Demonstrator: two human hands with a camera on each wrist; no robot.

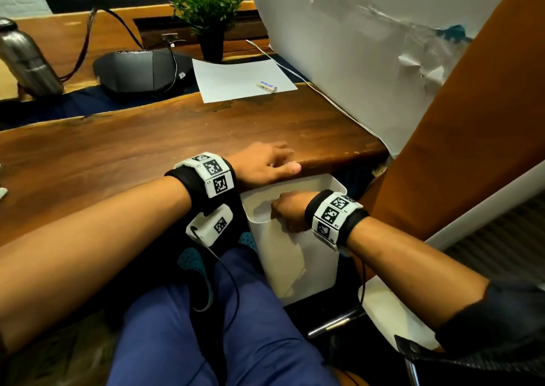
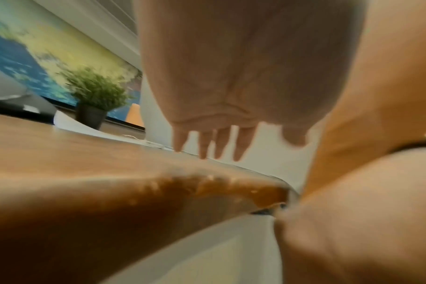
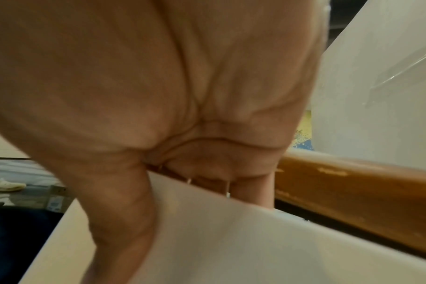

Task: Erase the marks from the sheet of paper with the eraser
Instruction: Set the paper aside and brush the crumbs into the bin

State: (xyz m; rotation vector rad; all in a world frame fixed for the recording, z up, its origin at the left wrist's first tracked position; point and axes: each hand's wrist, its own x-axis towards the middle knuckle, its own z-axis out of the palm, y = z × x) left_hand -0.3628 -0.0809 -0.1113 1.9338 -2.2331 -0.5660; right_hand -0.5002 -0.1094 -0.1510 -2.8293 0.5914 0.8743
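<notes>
A white sheet of paper (image 1: 236, 78) lies far back on the wooden table (image 1: 147, 137), and I see no marks on it from here. A small white eraser (image 1: 267, 86) with a blue label rests on the sheet's right part. My left hand (image 1: 265, 164) lies flat at the table's near edge, fingers (image 2: 214, 146) straight, holding nothing. My right hand (image 1: 284, 208) grips the rim of a white bin (image 1: 295, 261) just below that edge. The thumb (image 3: 124, 211) is outside the bin wall (image 3: 255, 240) and the fingers are inside. Both hands are far from the paper (image 2: 71, 124).
A potted plant (image 1: 206, 10) stands behind the sheet, a black speaker unit (image 1: 138, 70) to its left, a steel bottle (image 1: 26, 61) at far left. A white board (image 1: 354, 46) rises on the right, beside an orange chair back (image 1: 457, 134). My legs are under the table.
</notes>
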